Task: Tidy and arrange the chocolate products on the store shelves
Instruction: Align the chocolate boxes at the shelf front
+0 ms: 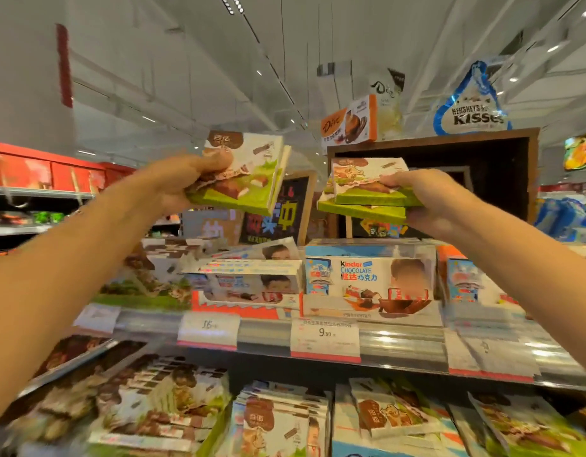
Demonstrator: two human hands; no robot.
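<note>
My left hand (183, 183) is raised above the top shelf and grips two flat green-and-white chocolate boxes (248, 174), tilted on edge. My right hand (427, 201) holds two more of the same green-and-white boxes (367, 186), stacked almost flat, at the same height. Below both hands, Kinder Chocolate boxes (371, 282) stand on the top shelf, with a leaning stack of smaller Kinder boxes (252, 278) to their left. More green-and-white boxes (146, 275) lie at the shelf's left end.
Price tags (324, 338) hang along the shelf rail (403, 341). The lower shelf holds untidy piles of similar boxes (163, 407). A dark wooden display frame (483, 150) with Dove and Hershey's Kisses signs stands behind the top shelf. Red shelving (37, 173) is at the far left.
</note>
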